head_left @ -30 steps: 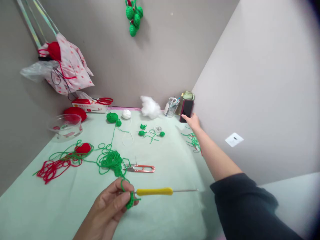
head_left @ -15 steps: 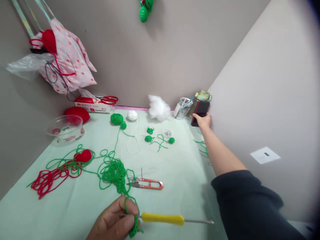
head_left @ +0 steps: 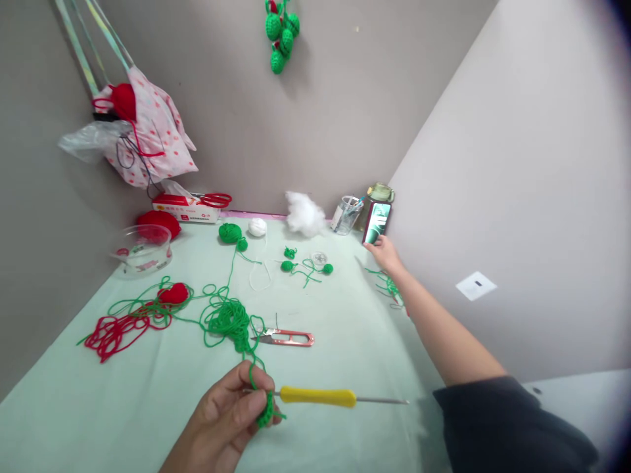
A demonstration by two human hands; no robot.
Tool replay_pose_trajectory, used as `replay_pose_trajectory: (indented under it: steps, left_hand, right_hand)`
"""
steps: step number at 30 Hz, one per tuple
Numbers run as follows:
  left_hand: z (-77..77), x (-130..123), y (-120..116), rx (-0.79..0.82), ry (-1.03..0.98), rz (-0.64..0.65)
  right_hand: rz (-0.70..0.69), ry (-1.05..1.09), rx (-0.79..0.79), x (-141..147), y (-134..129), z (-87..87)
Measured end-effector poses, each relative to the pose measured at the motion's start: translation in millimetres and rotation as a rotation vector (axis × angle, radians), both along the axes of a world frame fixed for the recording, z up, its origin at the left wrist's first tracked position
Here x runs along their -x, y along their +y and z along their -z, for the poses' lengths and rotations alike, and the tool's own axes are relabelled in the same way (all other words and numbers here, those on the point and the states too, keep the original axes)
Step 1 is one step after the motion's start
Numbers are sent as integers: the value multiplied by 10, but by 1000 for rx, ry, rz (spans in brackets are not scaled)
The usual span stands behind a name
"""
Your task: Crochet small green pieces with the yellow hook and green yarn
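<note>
At the near middle of the scene, a small green crocheted piece (head_left: 266, 415) is held above the surface (head_left: 345, 358), pinched between the thumb and fingers of the left hand (head_left: 231, 408). The same grip takes in a crochet hook (head_left: 318, 397), whose yellow handle and bare metal shaft point right; its other end is largely hidden by the fingers. A green strand runs from the fingers to a loose heap of green yarn (head_left: 229, 322) just beyond, with orange-handled snips (head_left: 290, 338) lying to its right. Farther left, red yarn (head_left: 113, 335) lies in loops, tangled with green strands.

Toward the far right, the right hand (head_left: 387, 255) touches the lower end of an upright phone (head_left: 378, 222) with a lit screen; whether its fingers close around the phone, I cannot tell. Behind the phone is a green-lidded bottle (head_left: 381, 192), and a clear cup of pens (head_left: 346, 217) is just left of it. Along the far side, from right to left, sit white stuffing (head_left: 304, 215), a white yarn ball (head_left: 257, 227) and a green yarn ball (head_left: 230, 232).
</note>
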State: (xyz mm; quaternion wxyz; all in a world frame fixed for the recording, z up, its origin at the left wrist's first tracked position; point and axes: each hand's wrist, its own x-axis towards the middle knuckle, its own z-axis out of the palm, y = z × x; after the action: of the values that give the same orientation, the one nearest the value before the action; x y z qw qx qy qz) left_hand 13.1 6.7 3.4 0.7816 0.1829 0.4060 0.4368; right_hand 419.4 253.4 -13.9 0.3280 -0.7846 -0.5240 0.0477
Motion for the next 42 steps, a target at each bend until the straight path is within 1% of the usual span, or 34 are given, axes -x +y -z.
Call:
replay_pose_trajectory:
  steps: [2, 3, 5, 7, 8, 9, 10, 12, 14, 16, 19, 21, 24, 27, 30, 34, 37, 40, 42]
  left_hand:
    - [-22, 21, -47, -16, -25, 16]
    - [-29, 28, -72, -26, -32, 22]
    - [-39, 33, -128, -44, -36, 26]
    - [-51, 24, -189, -58, -30, 19]
    - [-59, 17, -221, -65, -25, 10]
    - [-69, 9, -255, -75, -22, -4]
    - [-79, 3, -289, -86, -22, -17]
    - [-96, 3, -358, -113, -24, -28]
    - [-100, 24, -427, -153, -22, -17]
    - [-90, 65, -494, -200, 7, 9]
    - [-66, 142, -580, -266, 86, 14]
    - [-57, 183, -621, -302, 129, 1]
    - [-55, 201, -648, -326, 162, -61]
    - [-41, 170, -627, -303, 167, -110]
    - [0, 112, -578, -280, 179, -96]
    - [37, 10, -525, -255, 195, -65]
    - [29, -78, -506, -259, 193, -33]
    - [21, -170, -490, -271, 204, -2]
    - [25, -231, -477, -260, 211, -3]
  right_hand:
    - [-177, 104, 40, 303, -341, -97]
    - [-276, 152, 52, 479, -554, -149]
    - [-469, 234, 72, 859, -1060, -244]
    - [-638, 291, 87, 1247, -1630, -311]
    - [-749, 326, 82, 1432, -1913, -329]
    - [-938, 412, 34, 1605, -2177, -334]
    - [-1070, 494, -23, 1765, -2411, -328]
    - [-1146, 596, -167, 2039, -2769, -280]
    - [-1105, 650, -241, 2254, -2975, -198]
    - [-1027, 744, -312, 2418, -3069, -98]
    - [-940, 910, -374, 2586, -3117, 25]
    - [-930, 950, -395, 2656, -3129, 50]
    - [-942, 897, -397, 2704, -3124, 2]
    - [-927, 811, -407, 2687, -3082, -67]
    - [-894, 773, -402, 2622, -3028, -84]
    - [-816, 837, -379, 2503, -2989, -50]
    - [-748, 914, -400, 2422, -2989, -26]
    - [-730, 934, -451, 2353, -2997, -5]
    - [-718, 919, -467, 2303, -3003, 11]
